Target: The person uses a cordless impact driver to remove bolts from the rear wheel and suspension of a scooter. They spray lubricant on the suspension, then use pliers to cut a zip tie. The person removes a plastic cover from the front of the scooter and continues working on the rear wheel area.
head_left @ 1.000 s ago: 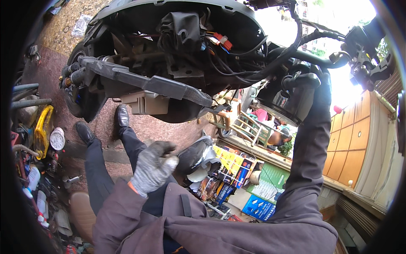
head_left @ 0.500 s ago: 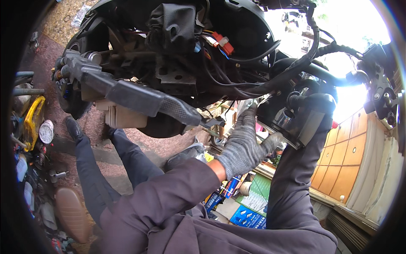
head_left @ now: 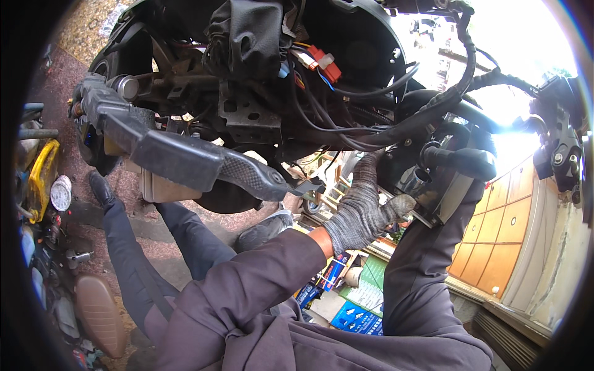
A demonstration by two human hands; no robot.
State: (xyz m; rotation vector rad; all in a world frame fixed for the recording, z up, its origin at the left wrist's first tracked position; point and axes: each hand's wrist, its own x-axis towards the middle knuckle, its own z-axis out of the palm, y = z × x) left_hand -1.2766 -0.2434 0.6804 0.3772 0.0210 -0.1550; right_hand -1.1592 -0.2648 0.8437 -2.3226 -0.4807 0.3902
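Observation:
My left hand (head_left: 368, 210), in a grey knitted glove, is raised under the partly stripped motorcycle (head_left: 250, 120). Its fingers reach up along the left side of a black housing (head_left: 442, 201), and the thumb lies at the lower edge. The uppermost fingertips are partly hidden. A shiny metal cylinder (head_left: 413, 180) sits in the housing, with a rounded black bar (head_left: 461, 162) across it. My right forearm (head_left: 424, 247) rises behind the housing, which hides that hand. A black curved arm (head_left: 179, 157) hangs left of my left hand, and dark cables (head_left: 340, 130) run above it.
Orange and white connectors (head_left: 323, 60) hang from wiring above. Dark-trousered legs (head_left: 139, 266) and a grey shoe (head_left: 266, 230) are below. A brown padded seat (head_left: 99, 315) and a yellow part (head_left: 43, 176) lie at left. Coloured boxes (head_left: 359, 315) stand beneath my arms; wooden cabinets (head_left: 501, 226) line the right.
The view has shifted slightly, and the black curved arm appears lower and further left. My left hand stays at the housing with its thumb at the edge. My right hand remains hidden.

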